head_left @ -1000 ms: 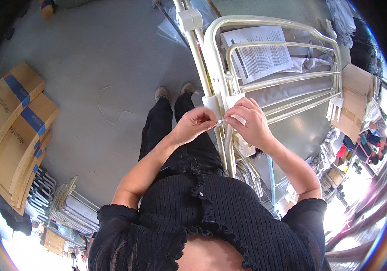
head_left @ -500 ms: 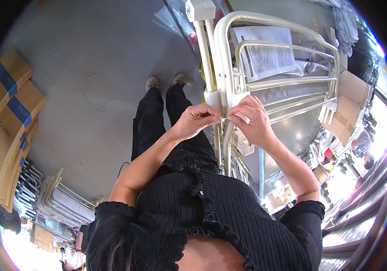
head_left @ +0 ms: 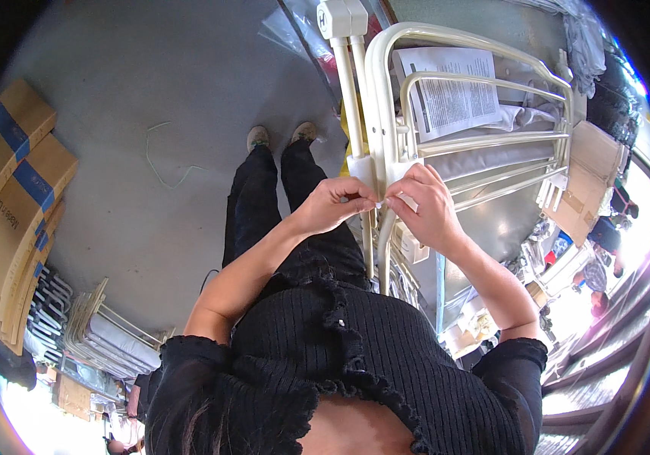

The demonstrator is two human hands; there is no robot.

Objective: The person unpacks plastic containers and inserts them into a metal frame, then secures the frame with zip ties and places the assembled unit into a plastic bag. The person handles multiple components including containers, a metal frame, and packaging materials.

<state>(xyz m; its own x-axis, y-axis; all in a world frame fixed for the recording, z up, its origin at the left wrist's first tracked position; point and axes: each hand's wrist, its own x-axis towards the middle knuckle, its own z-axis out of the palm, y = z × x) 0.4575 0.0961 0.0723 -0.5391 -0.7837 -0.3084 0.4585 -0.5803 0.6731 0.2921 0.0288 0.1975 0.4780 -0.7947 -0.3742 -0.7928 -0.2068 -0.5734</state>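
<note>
Far left, cardboard cartons (head_left: 17, 205) with blue tape, stacked at a slant. Then a thin pale strand (head_left: 150, 155) lying bent on the grey floor. Left hand (head_left: 330, 205): thumb and forefinger pinched on a small white piece (head_left: 379, 205), which sits between both hands' fingertips, over the cream tubular frame (head_left: 373, 98). Piece mostly covered; its long axis and the way it points cannot be told. Right hand (head_left: 425, 208) pinches the same piece from its side, fingers curled. Beyond, a printed sheet (head_left: 454, 95) lies on the frame; farther right, brown cardboard (head_left: 583, 178).
</note>
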